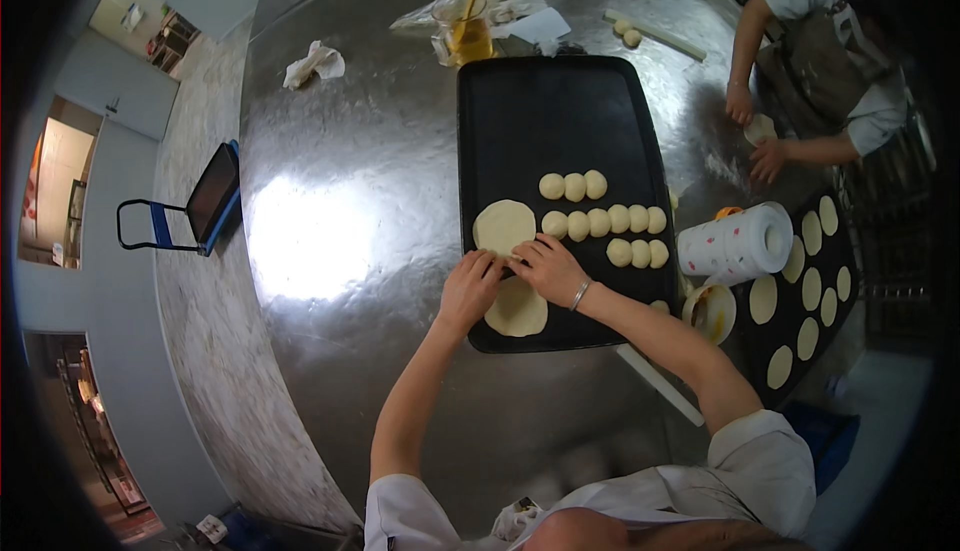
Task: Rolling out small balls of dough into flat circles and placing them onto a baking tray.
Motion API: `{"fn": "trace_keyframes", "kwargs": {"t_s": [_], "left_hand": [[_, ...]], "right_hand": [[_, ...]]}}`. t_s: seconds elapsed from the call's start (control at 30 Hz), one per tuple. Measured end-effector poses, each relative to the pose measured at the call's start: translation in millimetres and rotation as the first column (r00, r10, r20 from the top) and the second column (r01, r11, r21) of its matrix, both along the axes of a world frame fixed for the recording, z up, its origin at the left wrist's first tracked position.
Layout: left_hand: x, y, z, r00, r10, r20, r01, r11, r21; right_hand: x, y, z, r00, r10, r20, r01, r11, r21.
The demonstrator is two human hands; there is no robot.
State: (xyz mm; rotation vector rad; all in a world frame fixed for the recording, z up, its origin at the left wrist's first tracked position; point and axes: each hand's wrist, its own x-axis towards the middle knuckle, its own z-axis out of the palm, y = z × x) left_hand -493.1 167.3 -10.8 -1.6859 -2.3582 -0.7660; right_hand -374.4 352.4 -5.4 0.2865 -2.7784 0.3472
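A black baking tray (555, 116) lies on the steel table in front of me. Two flat dough rounds sit along its left side: a far dough round (505, 225) and a near dough round (517, 311). My left hand (472, 287) and my right hand (551, 270) meet at the near edge of the far round, fingertips close together on its rim. The fingers partly hide that edge. My right wrist wears a silver bracelet. Right of my hands, dough balls stand touching in rows: a far row (574, 186), a longer middle row (600, 222) and a near row (637, 253).
A jug of yellow liquid with a brush (469, 37) stands behind the tray. To its right are a paper-towel roll (731, 243), a bowl (709, 314) and a second tray of dough rounds (763, 300). A co-worker's hands (757, 138) handle dough. A rolling pin (660, 384) lies near my right forearm.
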Motion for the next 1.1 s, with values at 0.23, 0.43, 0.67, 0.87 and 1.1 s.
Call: {"fn": "trace_keyframes", "kwargs": {"t_s": [0.23, 0.43, 0.67, 0.87, 1.1], "left_hand": [[-9.6, 5.4, 6.3, 0.999, -0.038, -0.012, 0.037, 0.997, -0.069], [-7.0, 53.6, 10.6, 0.999, 0.022, 0.031, -0.018, 0.993, -0.118], [3.4, 104.3, 2.3, 0.971, 0.128, 0.203, -0.099, 0.984, -0.148], [22.2, 126.8, -4.1, 0.969, -0.037, 0.244, 0.046, 0.998, -0.035], [70.2, 102.8, 39.8, 0.777, 0.367, 0.512, -0.388, 0.919, -0.069]], "right_hand": [[2.9, 0.7, -8.5, 0.995, -0.055, 0.083, 0.056, 0.998, -0.012], [34.9, -8.3, 36.8, 0.978, -0.196, 0.076, 0.207, 0.963, -0.173], [212.9, -54.9, 84.4, 0.857, -0.393, 0.334, 0.512, 0.731, -0.451], [359.4, -60.7, 77.3, 0.542, -0.618, 0.570, 0.783, 0.617, -0.075], [405.7, -41.4, 55.9, 0.492, -0.625, 0.607, 0.784, 0.621, 0.005]]}}
